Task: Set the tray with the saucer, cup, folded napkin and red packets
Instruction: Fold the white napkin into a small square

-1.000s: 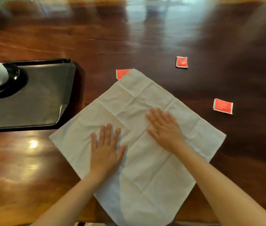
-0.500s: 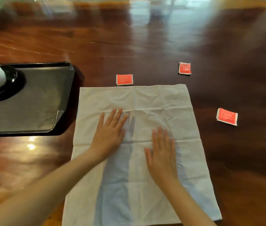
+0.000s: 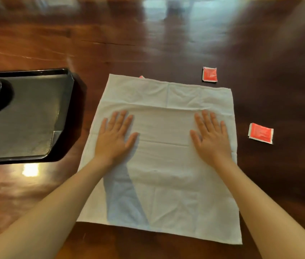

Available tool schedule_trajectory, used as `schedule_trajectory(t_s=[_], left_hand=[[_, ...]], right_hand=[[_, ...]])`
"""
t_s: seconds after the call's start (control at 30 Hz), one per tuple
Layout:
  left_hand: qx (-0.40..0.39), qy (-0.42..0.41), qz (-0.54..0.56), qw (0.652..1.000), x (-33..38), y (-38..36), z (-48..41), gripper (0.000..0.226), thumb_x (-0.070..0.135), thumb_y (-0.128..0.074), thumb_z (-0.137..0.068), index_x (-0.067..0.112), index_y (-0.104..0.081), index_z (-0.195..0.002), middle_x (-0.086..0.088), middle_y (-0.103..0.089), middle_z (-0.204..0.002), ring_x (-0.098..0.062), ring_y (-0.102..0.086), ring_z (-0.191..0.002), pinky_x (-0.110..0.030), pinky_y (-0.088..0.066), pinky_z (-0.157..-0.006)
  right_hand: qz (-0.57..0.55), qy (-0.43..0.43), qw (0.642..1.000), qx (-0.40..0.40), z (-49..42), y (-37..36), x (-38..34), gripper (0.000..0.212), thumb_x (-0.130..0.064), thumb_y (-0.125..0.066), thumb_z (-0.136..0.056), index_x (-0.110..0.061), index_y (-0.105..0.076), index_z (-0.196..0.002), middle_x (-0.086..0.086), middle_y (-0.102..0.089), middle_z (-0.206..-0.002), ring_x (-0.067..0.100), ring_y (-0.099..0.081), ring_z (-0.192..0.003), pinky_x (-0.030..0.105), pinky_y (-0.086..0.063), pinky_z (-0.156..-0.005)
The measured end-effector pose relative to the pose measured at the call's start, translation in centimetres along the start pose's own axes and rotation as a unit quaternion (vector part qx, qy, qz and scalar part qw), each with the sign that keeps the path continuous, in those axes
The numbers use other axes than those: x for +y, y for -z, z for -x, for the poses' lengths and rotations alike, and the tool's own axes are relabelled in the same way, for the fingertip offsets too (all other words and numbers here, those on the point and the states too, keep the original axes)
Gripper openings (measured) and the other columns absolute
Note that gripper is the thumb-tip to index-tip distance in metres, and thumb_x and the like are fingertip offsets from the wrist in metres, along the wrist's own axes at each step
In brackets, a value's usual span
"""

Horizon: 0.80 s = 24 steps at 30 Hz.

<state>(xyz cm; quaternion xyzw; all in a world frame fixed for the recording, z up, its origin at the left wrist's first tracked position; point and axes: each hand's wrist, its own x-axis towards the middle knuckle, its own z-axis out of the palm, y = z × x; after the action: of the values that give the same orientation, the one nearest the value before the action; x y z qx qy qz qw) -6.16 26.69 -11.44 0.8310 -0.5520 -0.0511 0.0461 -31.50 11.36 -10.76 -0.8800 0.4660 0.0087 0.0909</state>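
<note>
Your counter (image 3: 166, 43) is dark polished wood, super glossy (reflections everywhere). The napkin (image 3: 166, 156) is matt white cloth, creased. The tray (image 3: 26, 118) looks dark with a slight sheen, and the packets (image 3: 210, 74) are shiny red.

I see dark glossy wooden tabletop (image 3: 166, 53), glare patches on it. Black tray (image 3: 26, 118) at left, near napkin but apart. White napkin (image 3: 166, 165) spread flat at centre. Far packet (image 3: 210, 74), red, just beyond napkin's far edge. Right packet (image 3: 260, 133) off its right edge. Third packet (image 3: 142, 77) mostly hidden under far edge, corner showing.
</note>
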Motion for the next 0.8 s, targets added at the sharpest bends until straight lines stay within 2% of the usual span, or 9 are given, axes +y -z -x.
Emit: schedule_trajectory(t_s=[0.17, 0.37, 0.43, 0.5, 0.53, 0.6, 0.63, 0.7, 0.8], left_hand=[[0.005, 0.046, 0.010, 0.999, -3.0, 0.7, 2.4, 0.068, 0.059, -0.010, -0.090, 0.024, -0.008, -0.148, 0.001, -0.004, -0.158, -0.013, 0.003, -0.144, -0.037, 0.002, -0.117], [0.010, 0.112, 0.007, 0.994, -2.2, 0.8, 3.3, 0.068, 0.055, -0.006, -0.090, 0.020, -0.007, -0.148, -0.004, -0.005, -0.158, -0.018, 0.001, -0.145, -0.043, 0.003, -0.117], [0.022, 0.102, 0.015, 0.994, -0.6, 0.9, 3.8, 0.065, 0.050, -0.006, -0.092, 0.017, -0.010, -0.147, -0.006, -0.006, -0.157, -0.021, -0.001, -0.145, -0.044, 0.004, -0.116], [0.023, 0.045, 0.034, 0.998, 1.6, 0.3, 5.5, 0.061, 0.048, -0.009, -0.093, 0.020, -0.010, -0.147, -0.003, -0.004, -0.156, -0.019, -0.001, -0.144, -0.041, 0.005, -0.115], [0.018, 0.021, 0.032, 0.999, 2.5, -0.1, 6.6, 0.059, 0.048, -0.011, -0.094, 0.022, -0.009, -0.147, -0.001, -0.004, -0.155, -0.017, 0.000, -0.144, -0.041, 0.004, -0.116], [0.007, 0.027, 0.031, 0.999, 2.8, -0.6, 8.2, 0.059, 0.049, -0.014, -0.094, 0.025, -0.008, -0.147, 0.001, -0.005, -0.156, -0.016, 0.000, -0.144, -0.040, 0.003, -0.116], [0.006, 0.047, 0.035, 0.998, 2.2, -0.6, 8.5, 0.060, 0.050, -0.015, -0.093, 0.026, -0.007, -0.147, 0.002, -0.004, -0.156, -0.016, 0.001, -0.145, -0.039, 0.004, -0.116], [0.006, 0.072, 0.039, 0.997, 0.7, -0.4, 9.1, 0.062, 0.053, -0.013, -0.093, 0.027, -0.001, -0.148, 0.003, 0.002, -0.157, -0.015, 0.006, -0.145, -0.035, 0.008, -0.116], [-0.006, 0.060, 0.034, 0.998, -1.3, 0.3, 10.2, 0.064, 0.054, -0.009, -0.093, 0.023, -0.001, -0.148, 0.001, 0.003, -0.157, -0.014, 0.008, -0.144, -0.031, 0.009, -0.116]], right_hand=[[0.018, 0.015, 0.999, -0.027, -0.6, 0.9, 3.1, 0.069, -0.056, -0.001, -0.085, -0.028, 0.003, -0.147, -0.005, 0.010, -0.157, 0.012, 0.013, -0.143, 0.036, 0.008, -0.117], [0.029, 0.017, 0.997, -0.069, -3.1, 2.3, 1.1, 0.060, -0.047, -0.012, -0.096, -0.023, 0.006, -0.147, -0.001, 0.012, -0.158, 0.015, 0.014, -0.144, 0.039, 0.010, -0.117], [-0.002, 0.041, 0.999, -0.023, -1.2, 2.1, -3.1, 0.063, -0.045, -0.011, -0.093, -0.015, -0.009, -0.148, 0.005, -0.005, -0.158, 0.022, -0.002, -0.146, 0.042, 0.005, -0.116], [-0.042, 0.119, 0.992, -0.008, 3.1, 0.6, -8.4, 0.063, -0.042, -0.018, -0.090, -0.010, -0.029, -0.144, 0.009, -0.028, -0.152, 0.029, -0.023, -0.141, 0.044, -0.004, -0.115], [-0.036, 0.153, 0.987, -0.014, 5.5, -0.8, -10.4, 0.060, -0.041, -0.022, -0.090, -0.011, -0.033, -0.142, 0.008, -0.033, -0.150, 0.029, -0.027, -0.140, 0.045, -0.008, -0.116], [-0.006, 0.164, 0.986, -0.017, 8.9, -2.3, -11.2, 0.058, -0.043, -0.026, -0.092, -0.016, -0.029, -0.144, 0.003, -0.028, -0.153, 0.024, -0.021, -0.142, 0.046, -0.012, -0.111], [-0.003, 0.136, 0.991, -0.020, 9.3, -2.5, -10.1, 0.059, -0.046, -0.025, -0.093, -0.020, -0.024, -0.146, 0.001, -0.021, -0.155, 0.021, -0.013, -0.144, 0.045, -0.009, -0.112], [-0.001, 0.070, 0.998, -0.010, 9.6, -2.4, -6.4, 0.061, -0.051, -0.017, -0.093, -0.025, -0.010, -0.148, -0.002, -0.005, -0.157, 0.015, 0.004, -0.144, 0.041, 0.002, -0.115], [0.012, 0.034, 0.999, -0.031, 10.5, -1.3, -1.4, 0.064, -0.058, 0.000, -0.090, -0.029, 0.002, -0.147, -0.003, 0.006, -0.157, 0.012, 0.016, -0.143, 0.034, 0.012, -0.115]])
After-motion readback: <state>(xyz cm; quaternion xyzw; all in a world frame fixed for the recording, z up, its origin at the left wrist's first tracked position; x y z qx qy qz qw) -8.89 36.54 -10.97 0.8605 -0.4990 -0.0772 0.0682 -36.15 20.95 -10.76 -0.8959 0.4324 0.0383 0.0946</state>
